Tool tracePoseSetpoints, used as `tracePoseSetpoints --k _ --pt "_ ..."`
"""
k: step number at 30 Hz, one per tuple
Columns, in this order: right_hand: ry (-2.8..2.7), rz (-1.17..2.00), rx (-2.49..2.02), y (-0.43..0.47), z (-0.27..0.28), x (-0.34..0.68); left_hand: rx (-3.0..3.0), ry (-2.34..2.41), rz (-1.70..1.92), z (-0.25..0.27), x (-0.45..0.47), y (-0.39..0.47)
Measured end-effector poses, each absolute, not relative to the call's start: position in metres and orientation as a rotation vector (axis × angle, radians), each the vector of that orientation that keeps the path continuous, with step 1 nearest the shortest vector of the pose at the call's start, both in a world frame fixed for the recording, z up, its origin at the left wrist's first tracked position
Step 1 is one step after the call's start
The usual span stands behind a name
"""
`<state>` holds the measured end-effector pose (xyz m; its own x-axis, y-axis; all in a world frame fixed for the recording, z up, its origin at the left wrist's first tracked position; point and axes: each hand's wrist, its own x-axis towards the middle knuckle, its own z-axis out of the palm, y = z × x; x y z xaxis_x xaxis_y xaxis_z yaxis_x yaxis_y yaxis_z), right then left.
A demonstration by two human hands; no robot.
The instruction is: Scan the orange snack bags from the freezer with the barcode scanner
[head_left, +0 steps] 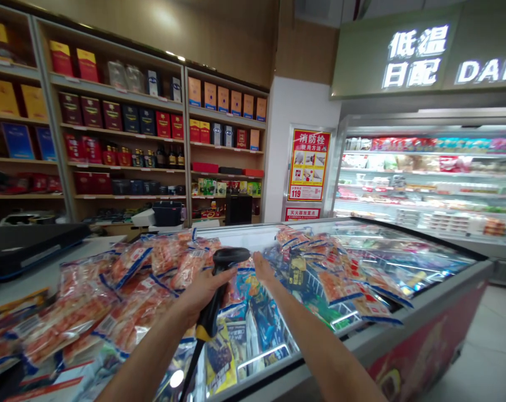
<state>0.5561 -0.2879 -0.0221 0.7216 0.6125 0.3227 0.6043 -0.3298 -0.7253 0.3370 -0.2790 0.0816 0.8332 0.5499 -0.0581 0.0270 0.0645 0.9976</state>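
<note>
My left hand (201, 291) is closed around a black barcode scanner (210, 312). Its head points up and away, and a dark cable trails down from the yellow-edged base of the handle. Just right of the scanner head, my right hand (264, 270) reaches out over the chest freezer (428, 329); its fingers are mostly hidden and slightly blurred. Clear bags of orange-pink food with blue edges (141, 312) lie heaped to the left. More such bags (340, 282) rest on the freezer's glass at the right. Blue and yellow packets (221, 357) show beneath the glass.
A black tray-like object (30, 248) sits on the counter at the left. Behind are wooden shelves (129, 134) of boxes and bottles. A red and yellow fire-hydrant poster (309, 165) hangs on the white wall. Farther right stands a lit, stocked refrigerated display (428, 190).
</note>
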Motion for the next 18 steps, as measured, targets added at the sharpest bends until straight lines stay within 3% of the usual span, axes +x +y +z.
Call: tracePoseSetpoints --k 4,15,18 --pt "-0.817 -0.055 -2.166 -0.337 -0.013 0.567 1.51 0.427 0.347 0.079 0.349 -0.296" --pt "-0.468 -0.614 -2.656 -0.49 0.001 0.595 1.491 0.322 0.207 0.058 0.382 -0.335" --pt "-0.259 -0.576 -2.741 -0.513 0.003 0.607 1.473 0.322 0.199 0.059 0.385 -0.342"
